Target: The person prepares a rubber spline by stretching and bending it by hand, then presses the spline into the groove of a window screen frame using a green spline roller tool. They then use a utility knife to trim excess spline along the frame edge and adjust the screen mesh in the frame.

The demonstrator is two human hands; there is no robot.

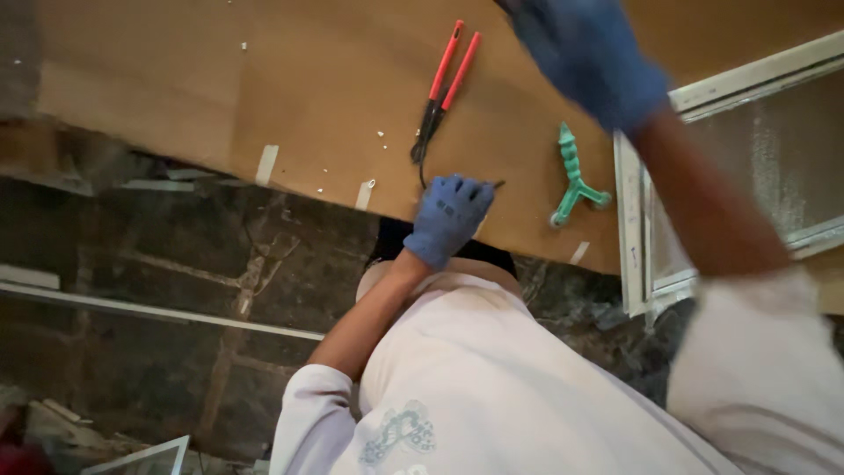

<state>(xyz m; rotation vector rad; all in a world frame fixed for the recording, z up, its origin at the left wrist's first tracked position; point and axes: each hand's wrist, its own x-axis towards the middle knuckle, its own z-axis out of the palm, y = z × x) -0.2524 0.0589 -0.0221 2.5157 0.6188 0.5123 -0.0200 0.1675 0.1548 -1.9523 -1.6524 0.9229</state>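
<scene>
We see two hands, both in blue gloves. The left hand (448, 215) rests at the near edge of the brown bench (264, 79), fingers (470, 189) curled shut around one thin dark tool (495, 185) whose tip pokes out to the right, flat against the board. The right hand (589, 57) is raised near the top of the view, blurred; we cannot tell how far its fingers are open, and nothing shows in its grip.

Count of tools on the bench: one pair of red-handled pliers (444, 88), lying with the handles pointing away and the dark jaws toward the left hand, just beyond it but apart. One green plastic tool (571, 176) with a ribbed shaft and a forked foot lies to the right of the left hand, near the bench edge, between the hand and the window frame.

One white-framed window panel (633, 220) with frosted glass lies at the right end of the bench, partly under the right forearm.

Four short strips of pale tape (266, 164) sit along the near bench edge. Several small white crumbs (381, 135) are scattered on the board; we do not count them exactly.

Below the bench lies a dark stone floor (158, 264) with one long white strip (158, 310) on it.
</scene>
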